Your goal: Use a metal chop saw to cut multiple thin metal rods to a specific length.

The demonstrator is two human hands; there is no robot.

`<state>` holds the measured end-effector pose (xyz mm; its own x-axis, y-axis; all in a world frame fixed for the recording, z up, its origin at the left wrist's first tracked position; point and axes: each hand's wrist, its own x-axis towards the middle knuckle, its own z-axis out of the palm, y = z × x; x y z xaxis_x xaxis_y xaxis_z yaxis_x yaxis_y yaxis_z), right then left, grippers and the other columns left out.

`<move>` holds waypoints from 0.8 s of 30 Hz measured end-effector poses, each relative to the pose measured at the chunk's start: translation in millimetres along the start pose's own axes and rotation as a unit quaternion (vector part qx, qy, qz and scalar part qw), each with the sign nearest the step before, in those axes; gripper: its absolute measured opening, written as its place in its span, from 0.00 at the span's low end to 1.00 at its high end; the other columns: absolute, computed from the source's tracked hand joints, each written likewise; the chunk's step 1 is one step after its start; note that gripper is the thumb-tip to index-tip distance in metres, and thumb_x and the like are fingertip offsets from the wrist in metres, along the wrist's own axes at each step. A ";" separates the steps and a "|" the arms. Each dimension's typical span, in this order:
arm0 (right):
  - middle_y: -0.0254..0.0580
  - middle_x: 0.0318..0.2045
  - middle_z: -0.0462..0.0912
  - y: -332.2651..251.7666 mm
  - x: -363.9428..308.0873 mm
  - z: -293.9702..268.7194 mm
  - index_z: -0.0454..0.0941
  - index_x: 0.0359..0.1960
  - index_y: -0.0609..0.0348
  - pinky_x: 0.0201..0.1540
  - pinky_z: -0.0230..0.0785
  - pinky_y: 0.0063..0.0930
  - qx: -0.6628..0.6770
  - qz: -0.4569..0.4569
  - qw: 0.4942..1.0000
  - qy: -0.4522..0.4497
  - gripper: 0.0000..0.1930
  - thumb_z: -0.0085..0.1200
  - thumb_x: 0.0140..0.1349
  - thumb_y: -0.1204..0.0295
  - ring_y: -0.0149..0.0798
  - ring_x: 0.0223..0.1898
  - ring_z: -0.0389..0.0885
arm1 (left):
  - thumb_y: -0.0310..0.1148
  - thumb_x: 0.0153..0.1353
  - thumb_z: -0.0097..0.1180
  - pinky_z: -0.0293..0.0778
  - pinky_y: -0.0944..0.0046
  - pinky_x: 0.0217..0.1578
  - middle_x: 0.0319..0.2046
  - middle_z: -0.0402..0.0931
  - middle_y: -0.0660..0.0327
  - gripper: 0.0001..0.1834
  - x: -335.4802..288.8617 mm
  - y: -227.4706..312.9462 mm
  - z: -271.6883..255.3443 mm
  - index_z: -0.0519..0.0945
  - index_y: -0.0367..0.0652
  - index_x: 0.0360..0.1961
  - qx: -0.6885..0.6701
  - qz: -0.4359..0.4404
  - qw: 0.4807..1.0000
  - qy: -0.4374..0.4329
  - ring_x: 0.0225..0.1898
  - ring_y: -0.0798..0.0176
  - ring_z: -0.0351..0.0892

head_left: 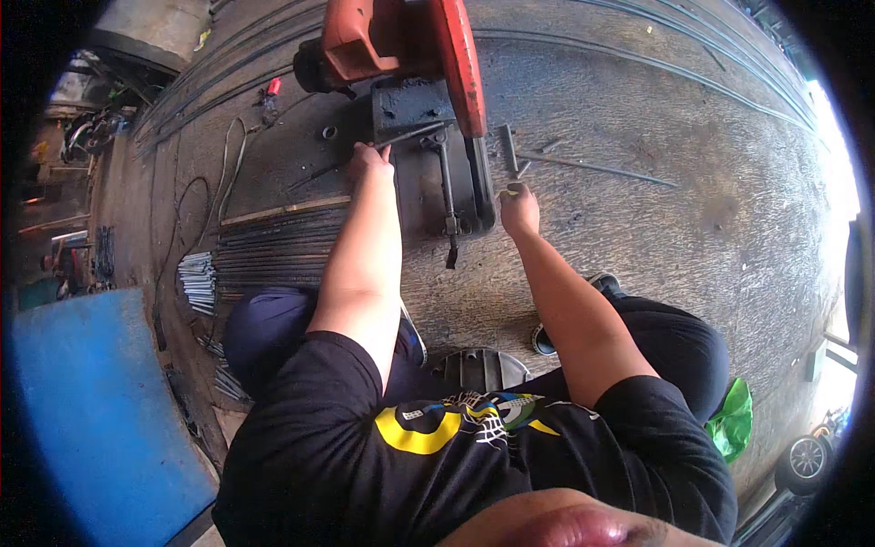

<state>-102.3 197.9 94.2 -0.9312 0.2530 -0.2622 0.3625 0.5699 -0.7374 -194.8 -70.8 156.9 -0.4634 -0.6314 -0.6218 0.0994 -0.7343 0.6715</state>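
Observation:
A red chop saw (354, 41) with a dark base (421, 187) stands on the floor in front of me. My left hand (369, 159) is closed round a thin dark metal rod (415, 134), at the left side of the base. One end of this rod lies across the base near the vise screw (447, 182); the other reaches out to the left. Just right of the base, my right hand (520, 211) is closed near the floor, with a small yellowish bit showing at its fingers. What it grips is too small to tell.
Short metal pieces (508, 146) and a longer rod (602, 168) lie beyond my right hand. Left of the base is a bundle of dark rods (278, 244) with bright ends. A cable (228, 173), a blue sheet (100, 392) and a green bag (732, 421) lie farther out.

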 end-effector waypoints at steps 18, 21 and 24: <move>0.49 0.38 0.79 114.9 207.2 -18.9 0.77 0.40 0.65 0.39 0.70 0.39 0.023 0.287 0.958 -0.001 0.21 0.51 0.60 0.56 0.45 0.39 0.77 | 0.35 0.63 0.52 0.78 0.67 0.21 0.30 0.76 0.55 0.13 56.3 -79.3 -4.6 0.73 0.33 0.39 0.361 0.011 0.931 -0.049 0.24 0.63 0.78; 0.54 0.42 0.79 115.0 213.6 -29.1 0.76 0.45 0.66 0.48 0.67 0.38 -0.051 0.272 0.960 -0.038 0.24 0.51 0.60 0.54 0.51 0.46 0.77 | 0.38 0.63 0.53 0.74 0.68 0.16 0.23 0.76 0.58 0.14 64.9 -84.3 -6.4 0.76 0.35 0.33 0.461 0.036 0.886 -0.037 0.18 0.66 0.76; 0.53 0.41 0.79 119.8 216.0 -25.2 0.76 0.43 0.65 0.46 0.70 0.36 -0.045 0.296 0.954 -0.021 0.21 0.50 0.59 0.58 0.49 0.48 0.76 | 0.41 0.62 0.54 0.71 0.68 0.13 0.20 0.76 0.60 0.17 85.9 -95.2 -6.6 0.77 0.36 0.28 0.349 0.049 0.929 -0.115 0.15 0.67 0.75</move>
<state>-259.0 340.6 -35.1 -0.5626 0.5201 -0.6426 0.8250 0.4026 -0.3966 -238.2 -56.8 36.9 -0.6661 -0.5577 -0.4953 -0.4069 -0.2848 0.8679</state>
